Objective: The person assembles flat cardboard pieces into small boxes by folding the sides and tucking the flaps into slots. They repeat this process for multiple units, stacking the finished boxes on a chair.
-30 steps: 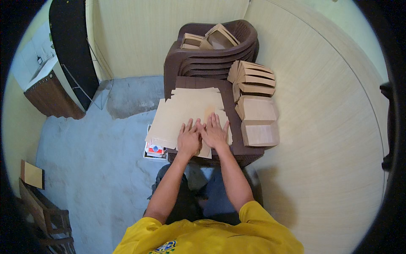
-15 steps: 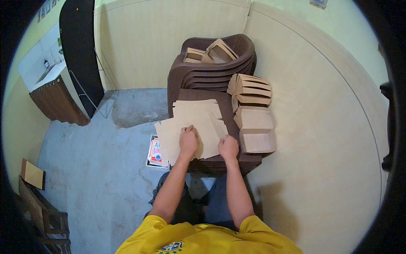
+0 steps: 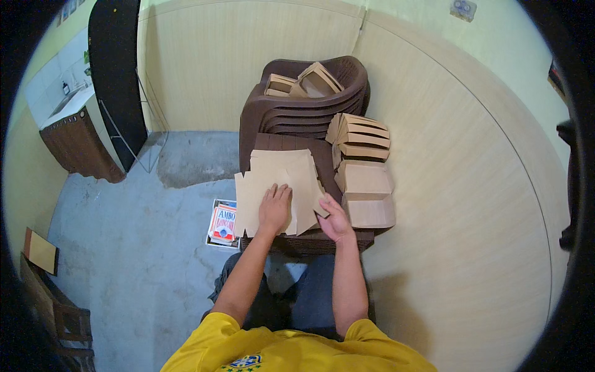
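A flat tan cardboard box blank [image 3: 273,164] with notched edges and flaps lies on the seat of a stack of brown plastic chairs [image 3: 297,142]. My left hand [image 3: 274,208] rests flat on the blank near its middle, fingers stretched out. At the blank's right edge, my right hand [image 3: 336,220] is turned partly palm-up, its fingers extended against a raised side flap. Whether another sheet lies under the blank is hard to tell.
Right of the seat stand an open cardboard box [image 3: 369,195] and several nested boxes [image 3: 362,136]. More folded boxes [image 3: 317,80] sit at the chair back. A white box with printed packs [image 3: 223,223] is on the floor at left. A pale wall [image 3: 471,204] curves along the right.
My left hand has gone from curled to flat on the blank. My right hand has turned and opened at the right flap, which is now folded upward. The view has shifted slightly.
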### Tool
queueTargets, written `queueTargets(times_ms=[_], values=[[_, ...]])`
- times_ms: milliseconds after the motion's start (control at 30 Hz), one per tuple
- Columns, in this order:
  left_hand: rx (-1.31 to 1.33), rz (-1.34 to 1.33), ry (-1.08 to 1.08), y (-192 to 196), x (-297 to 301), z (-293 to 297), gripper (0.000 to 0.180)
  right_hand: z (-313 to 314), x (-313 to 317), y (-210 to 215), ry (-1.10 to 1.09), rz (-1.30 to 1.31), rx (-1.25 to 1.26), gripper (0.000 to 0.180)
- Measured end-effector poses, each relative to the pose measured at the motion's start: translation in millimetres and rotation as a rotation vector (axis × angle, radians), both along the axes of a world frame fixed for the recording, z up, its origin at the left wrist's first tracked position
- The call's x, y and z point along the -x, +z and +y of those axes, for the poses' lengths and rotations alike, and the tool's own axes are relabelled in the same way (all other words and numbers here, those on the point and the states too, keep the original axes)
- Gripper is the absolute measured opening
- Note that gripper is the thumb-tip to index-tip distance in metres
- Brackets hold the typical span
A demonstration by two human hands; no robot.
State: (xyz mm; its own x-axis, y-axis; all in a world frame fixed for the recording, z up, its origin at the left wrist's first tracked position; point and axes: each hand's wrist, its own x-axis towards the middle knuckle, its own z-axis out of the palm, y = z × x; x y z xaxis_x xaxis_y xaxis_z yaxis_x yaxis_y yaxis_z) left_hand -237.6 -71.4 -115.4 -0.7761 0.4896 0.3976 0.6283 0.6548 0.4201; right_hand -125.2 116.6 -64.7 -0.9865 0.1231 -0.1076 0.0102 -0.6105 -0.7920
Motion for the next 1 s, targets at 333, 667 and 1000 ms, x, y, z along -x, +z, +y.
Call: queueTargets(times_ms=[333, 667, 1000], values=[[-0.684, -0.713, -0.115, -34, 64, -53, 0.033, -84, 17, -26, 0.105, 0.115, -1.206, 0.068], [-0.008, 0.007, -0.017, 33, 38, -44, 0.044, -108, 0, -13, 0.104, 0.174, -1.826, 0.101], [0.251, -0.095, 0.018, 2, 31, -34, 0.052, -111, -9, -11, 0.064, -0.125, -2.004, 0.116]])
